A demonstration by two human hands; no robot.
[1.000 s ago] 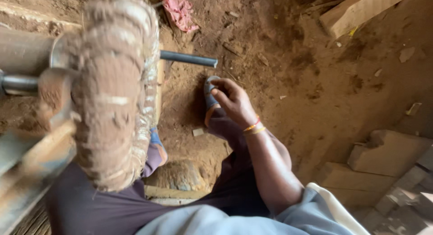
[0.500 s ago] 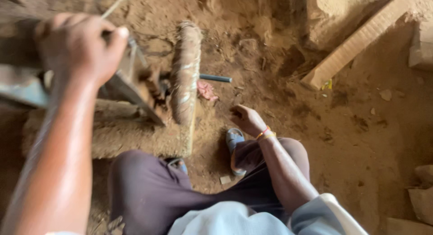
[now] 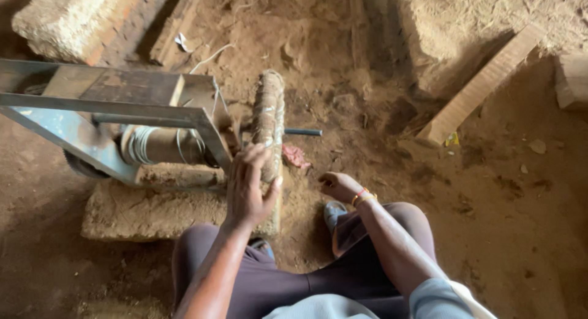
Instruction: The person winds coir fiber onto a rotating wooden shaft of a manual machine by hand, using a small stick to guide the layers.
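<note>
Wheel: one round fibre-wrapped buffing wheel (image 3: 268, 120) on one grey metal shaft (image 3: 303, 132), beside the grey steel frame (image 3: 92, 104).
Left hand (image 3: 248, 187): fingers spread open, touching the wheel's lower rim.
Right hand (image 3: 339, 185): loosely curled, holding nothing visible, above the dirt floor (image 3: 502, 190).

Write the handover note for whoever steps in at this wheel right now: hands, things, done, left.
Left hand: open, palm against the rim of the fibre-wrapped wheel.
Right hand: loosely curled, empty, low over the dirt floor by the knee.
The wheel sits upright on a metal rod beside the metal frame, above a clay block.
Done: wheel mounted.
Left: cannot tell from this view.
</note>
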